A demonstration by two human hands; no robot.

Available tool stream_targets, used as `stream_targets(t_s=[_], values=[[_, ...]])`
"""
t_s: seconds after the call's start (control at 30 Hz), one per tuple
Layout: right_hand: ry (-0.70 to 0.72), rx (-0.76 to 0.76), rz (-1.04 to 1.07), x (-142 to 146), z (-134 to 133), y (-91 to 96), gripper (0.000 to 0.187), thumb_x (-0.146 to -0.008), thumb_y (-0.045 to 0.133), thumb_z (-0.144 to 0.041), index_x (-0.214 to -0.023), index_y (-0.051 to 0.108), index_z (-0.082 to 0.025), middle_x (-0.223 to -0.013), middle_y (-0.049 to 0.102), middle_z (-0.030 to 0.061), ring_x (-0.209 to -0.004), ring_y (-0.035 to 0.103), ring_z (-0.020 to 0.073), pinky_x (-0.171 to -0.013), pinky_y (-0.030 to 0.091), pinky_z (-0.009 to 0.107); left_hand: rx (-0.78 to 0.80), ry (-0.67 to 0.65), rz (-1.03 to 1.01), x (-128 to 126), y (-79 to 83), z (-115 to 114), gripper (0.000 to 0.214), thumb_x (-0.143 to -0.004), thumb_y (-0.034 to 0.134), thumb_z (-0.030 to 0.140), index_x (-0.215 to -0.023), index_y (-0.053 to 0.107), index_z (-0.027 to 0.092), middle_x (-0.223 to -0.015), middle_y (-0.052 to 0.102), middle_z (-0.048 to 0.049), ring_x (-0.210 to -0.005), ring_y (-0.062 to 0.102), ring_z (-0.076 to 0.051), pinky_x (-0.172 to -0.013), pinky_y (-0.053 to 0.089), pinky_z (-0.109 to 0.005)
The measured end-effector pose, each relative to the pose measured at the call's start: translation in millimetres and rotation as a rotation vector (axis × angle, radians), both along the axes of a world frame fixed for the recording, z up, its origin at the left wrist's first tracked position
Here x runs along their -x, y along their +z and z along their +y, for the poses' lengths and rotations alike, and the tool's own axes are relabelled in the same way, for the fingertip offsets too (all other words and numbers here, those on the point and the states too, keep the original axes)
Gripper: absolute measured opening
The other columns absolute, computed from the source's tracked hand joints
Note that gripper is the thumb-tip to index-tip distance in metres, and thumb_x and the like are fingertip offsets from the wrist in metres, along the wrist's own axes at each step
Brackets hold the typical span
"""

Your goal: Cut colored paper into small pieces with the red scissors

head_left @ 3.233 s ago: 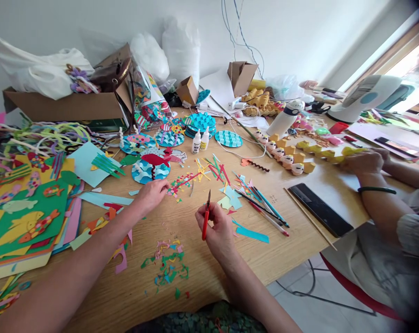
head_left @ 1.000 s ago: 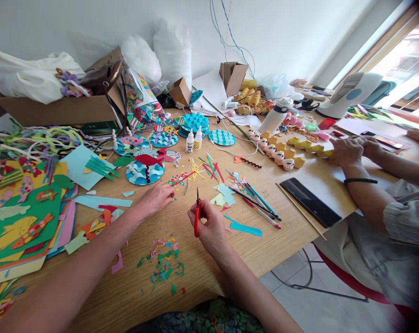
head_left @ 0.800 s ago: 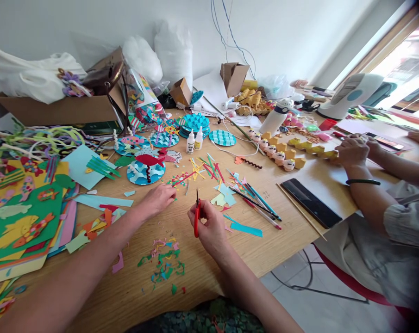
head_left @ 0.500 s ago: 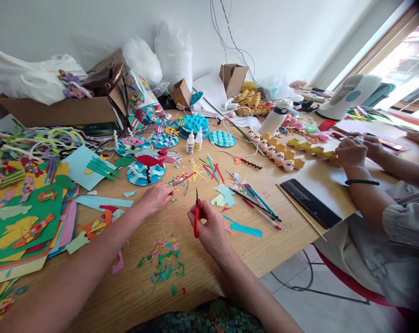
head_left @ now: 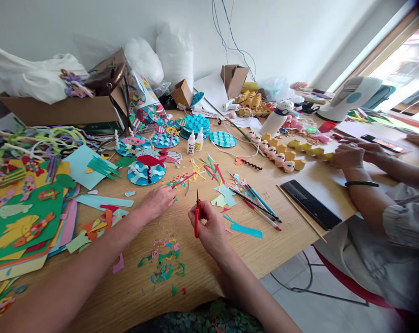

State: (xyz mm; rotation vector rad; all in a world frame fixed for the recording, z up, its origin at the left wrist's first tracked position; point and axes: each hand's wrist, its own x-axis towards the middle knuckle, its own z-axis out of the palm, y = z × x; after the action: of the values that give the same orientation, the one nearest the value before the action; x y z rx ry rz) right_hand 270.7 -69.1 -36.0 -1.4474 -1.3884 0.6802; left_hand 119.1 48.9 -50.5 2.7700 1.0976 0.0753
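Observation:
My right hand (head_left: 211, 226) grips a pair of red-handled scissors (head_left: 197, 219), the dark blades pointing away from me above the table. My left hand (head_left: 160, 201) rests on the table with its fingertips drawn together beside tiny cut paper pieces (head_left: 174, 180); whatever they hold is hidden. A red paper strip (head_left: 184, 180) lies just past those fingertips. Beyond the left hand is a blue wave-patterned disc (head_left: 134, 175) with a red paper fish (head_left: 150, 160) standing on it. Yellow paper strips (head_left: 197, 170) lie a little further off, near red and green ones.
Paper scraps (head_left: 167, 266) are scattered close to me. Pens (head_left: 258, 208), a black phone (head_left: 306, 203) and a wooden stick (head_left: 299, 210) lie to the right. Two glue bottles (head_left: 194, 141) stand mid-table. Coloured sheets (head_left: 53, 222) are piled left. Another person's hands (head_left: 350, 155) work at right.
My left hand has shifted slightly right, its fingers drawing together by the paper bits. The right hand and scissors are nearly still. The other person's hands have moved a little.

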Motion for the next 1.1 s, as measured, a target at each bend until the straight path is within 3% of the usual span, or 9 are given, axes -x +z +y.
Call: stream_targets(t_s=[0.33, 0.63, 0.93, 1.1], values=[[-0.001, 0.005, 0.004, 0, 0, 0.0, 0.012, -0.076, 0.049, -0.024, -0.066, 0.045, -0.019, -0.060, 0.048, -0.0025, -0.054, 0.041, 0.0098, -0.052, 0.034, 0.021, 0.020, 0.113, -0.083, 5, 13.4, 9, 0.022, -0.084, 0.040, 0.021, -0.082, 0.062, 0.018, -0.085, 0.065, -0.0050, -0.082, 0.059, -0.017, -0.071, 0.043, -0.026], [0.000, 0.019, -0.034, -1, 1, -1.2, 0.012, -0.076, 0.049, -0.025, -0.066, 0.046, -0.018, -0.060, 0.049, -0.0019, -0.054, 0.041, 0.0099, -0.052, 0.035, 0.022, 0.011, 0.222, -0.059, 13, 12.7, 22, 0.028, -0.083, 0.039, 0.021, -0.083, 0.067, 0.016, -0.088, 0.068, -0.0085, -0.083, 0.061, -0.021, -0.071, 0.043, -0.029], [0.001, 0.023, -0.049, 0, 1, -1.1, 0.012, -0.076, 0.048, -0.025, -0.066, 0.046, -0.019, -0.060, 0.049, -0.0022, -0.054, 0.041, 0.0101, -0.052, 0.034, 0.022, -0.024, 0.194, -0.080, 18, 11.3, 22, 0.026, -0.084, 0.041, 0.018, -0.089, 0.066, 0.017, -0.090, 0.067, -0.0076, -0.083, 0.062, -0.020, -0.072, 0.045, -0.029], [-0.039, 0.012, 0.011, 0, 1, -0.8, 0.010, -0.074, 0.050, -0.024, -0.066, 0.046, -0.019, -0.060, 0.048, -0.0024, -0.054, 0.042, 0.0103, -0.052, 0.034, 0.022, -0.032, 0.040, -0.103, 15, 15.3, 2, 0.022, -0.084, 0.044, 0.014, -0.084, 0.065, 0.018, -0.087, 0.067, -0.0049, -0.085, 0.060, -0.018, -0.075, 0.046, -0.028]])
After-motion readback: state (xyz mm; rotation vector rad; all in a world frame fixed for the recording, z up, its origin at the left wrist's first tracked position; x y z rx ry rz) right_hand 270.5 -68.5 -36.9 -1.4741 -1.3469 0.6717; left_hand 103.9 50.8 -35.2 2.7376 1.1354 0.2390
